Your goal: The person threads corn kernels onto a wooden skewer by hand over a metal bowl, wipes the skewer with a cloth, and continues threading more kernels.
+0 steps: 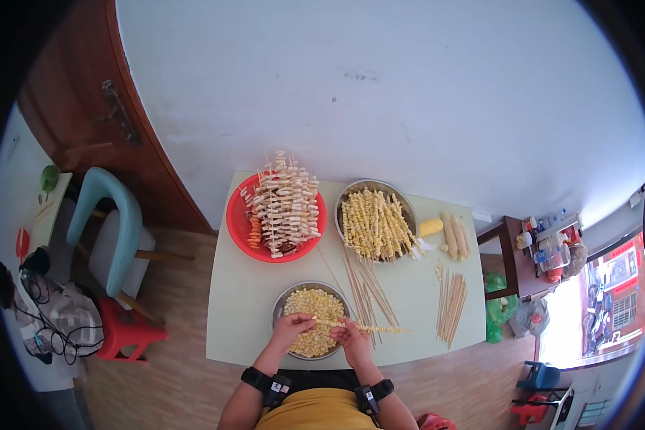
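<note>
A corn kernel skewer [380, 329] is held level over a metal bowl of loose corn kernels [314, 304]. My left hand [292, 331] pinches close to its left end, fingers closed. My right hand [354, 342] is closed around its middle, and the kernel-covered part runs out to the right past my fingers to a thin tip. Bare bamboo skewers [369, 287] lie just behind and right of the bowl. Both hands hide part of the bowl's rim and kernels.
Behind stand a red basin [234, 228] of skewered pale slices and a metal basin [347, 189] piled with corn skewers. Further right lie a yellow corn cob [430, 227], stripped cobs [455, 236] and more bamboo skewers [451, 308]. A blue-green chair [111, 215] stands left of the table.
</note>
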A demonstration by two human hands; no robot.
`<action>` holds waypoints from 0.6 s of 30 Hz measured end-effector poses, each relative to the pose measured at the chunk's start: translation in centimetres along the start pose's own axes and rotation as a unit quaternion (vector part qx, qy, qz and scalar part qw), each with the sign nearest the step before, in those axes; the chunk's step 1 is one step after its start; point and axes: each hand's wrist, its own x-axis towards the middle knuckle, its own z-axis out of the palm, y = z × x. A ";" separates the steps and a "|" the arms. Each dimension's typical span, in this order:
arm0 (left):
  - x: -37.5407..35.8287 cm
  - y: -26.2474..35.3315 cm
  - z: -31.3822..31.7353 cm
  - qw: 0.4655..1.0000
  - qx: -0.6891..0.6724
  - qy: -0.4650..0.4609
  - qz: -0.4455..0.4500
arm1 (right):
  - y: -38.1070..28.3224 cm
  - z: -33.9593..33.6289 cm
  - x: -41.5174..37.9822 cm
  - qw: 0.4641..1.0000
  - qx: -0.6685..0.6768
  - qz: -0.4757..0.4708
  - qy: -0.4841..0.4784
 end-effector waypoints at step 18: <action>0.2 -0.4 0.2 0.998 0.047 -0.023 0.025 | -0.3 0.1 0.0 1.000 -0.002 0.024 0.004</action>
